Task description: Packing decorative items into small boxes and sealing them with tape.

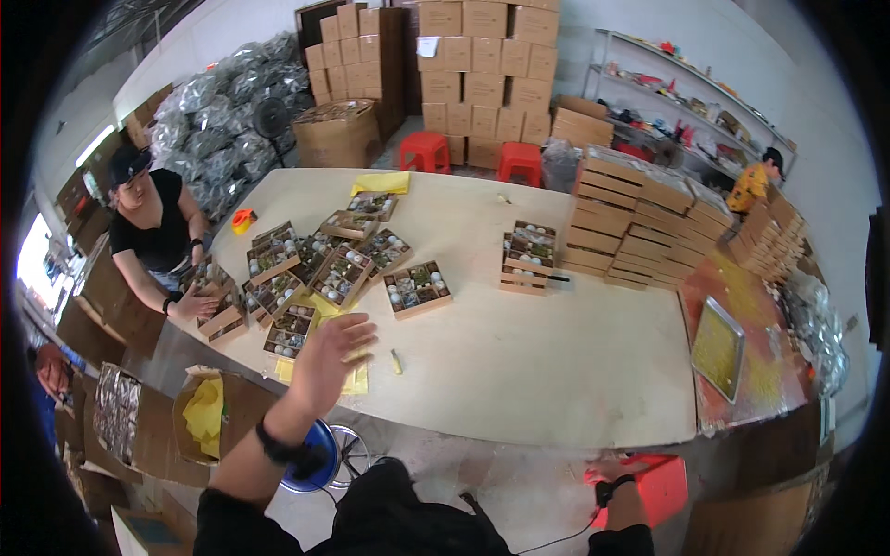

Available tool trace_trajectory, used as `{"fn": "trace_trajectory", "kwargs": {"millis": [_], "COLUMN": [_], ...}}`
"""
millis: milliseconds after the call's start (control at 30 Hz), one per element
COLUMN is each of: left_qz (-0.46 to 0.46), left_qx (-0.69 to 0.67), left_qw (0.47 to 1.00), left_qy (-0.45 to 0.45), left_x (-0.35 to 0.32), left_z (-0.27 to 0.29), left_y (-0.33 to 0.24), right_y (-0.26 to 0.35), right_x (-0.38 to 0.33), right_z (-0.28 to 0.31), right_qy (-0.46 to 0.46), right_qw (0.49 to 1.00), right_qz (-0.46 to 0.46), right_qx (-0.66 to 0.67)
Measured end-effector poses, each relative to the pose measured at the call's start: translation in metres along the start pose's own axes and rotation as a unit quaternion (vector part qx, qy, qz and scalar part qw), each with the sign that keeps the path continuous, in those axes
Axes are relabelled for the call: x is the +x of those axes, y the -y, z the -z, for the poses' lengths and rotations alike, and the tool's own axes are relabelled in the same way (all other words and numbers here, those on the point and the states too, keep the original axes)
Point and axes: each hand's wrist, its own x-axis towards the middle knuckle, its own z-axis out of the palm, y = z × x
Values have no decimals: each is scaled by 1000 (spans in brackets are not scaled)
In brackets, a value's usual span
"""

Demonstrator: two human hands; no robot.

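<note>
My left hand [332, 360] is raised over the near left edge of the table, fingers stretched and spread, with nothing in it. Behind it, a compartment box [291, 332] with white balls and green-brown bits lies on yellow sheets [350, 378]. Another such box [417, 289] stands apart from the heap, to the right. My right hand [607, 470] is low beside the table's near edge, at a red plastic stool [660, 491]. Its fingers are smeared, so whether they grip the stool is unclear.
A co-worker [158, 213] handles a box at the table's left end. Boxes with a dark-handled tool [538, 276] stand right of centre, before stacked wooden trays [612, 218]. A metal tray [718, 347] lies at the right. A blue round stool [311, 459] stands below my left arm.
</note>
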Motion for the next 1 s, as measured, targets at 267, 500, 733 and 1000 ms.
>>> {"fn": "trace_trajectory", "kwargs": {"millis": [267,500,733,1000], "left_qz": [332,353,335,199], "left_qx": [3,55,114,131], "left_qw": [942,931,931,960], "left_qy": [-57,-78,-92,-150], "left_x": [236,404,478,483], "left_z": [16,-77,-156,-163], "left_y": [191,304,343,397], "right_y": [153,214,226,231], "right_x": [152,338,483,531], "right_z": [146,220,233,245], "right_qy": [-273,-353,-390,-242], "right_qw": [859,817,812,837], "right_qz": [-288,-162,-146,-97], "right_qx": [325,427,408,481]}}
